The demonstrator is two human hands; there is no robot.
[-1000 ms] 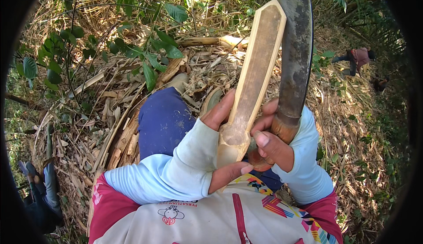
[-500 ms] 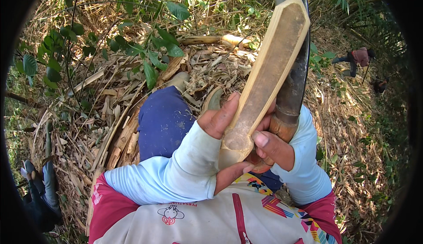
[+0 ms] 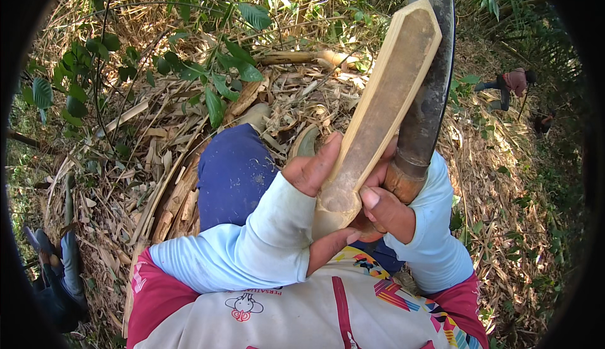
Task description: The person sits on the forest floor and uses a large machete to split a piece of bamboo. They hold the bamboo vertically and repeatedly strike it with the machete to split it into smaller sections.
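My left hand is closed around the narrow lower end of a carved bamboo piece. It is paddle-shaped, with a pointed tip, pale cut edges, a brown face and a rounded joint near my grip. In my right hand is the wooden handle of a machete, its long dark blade slanting upward behind and to the right of the bamboo. My right thumb rests against the bamboo's lower edge. Some right-hand fingers are hidden behind the bamboo piece.
Dry leaves and wood shavings cover the ground. My bent leg in blue is below, beside split wood. A leafy branch hangs at left. One person is far right; another person's legs show at left.
The machete has shifted slightly to the right, so more of its blade shows beside the bamboo. My left hand and the bamboo piece have barely moved.
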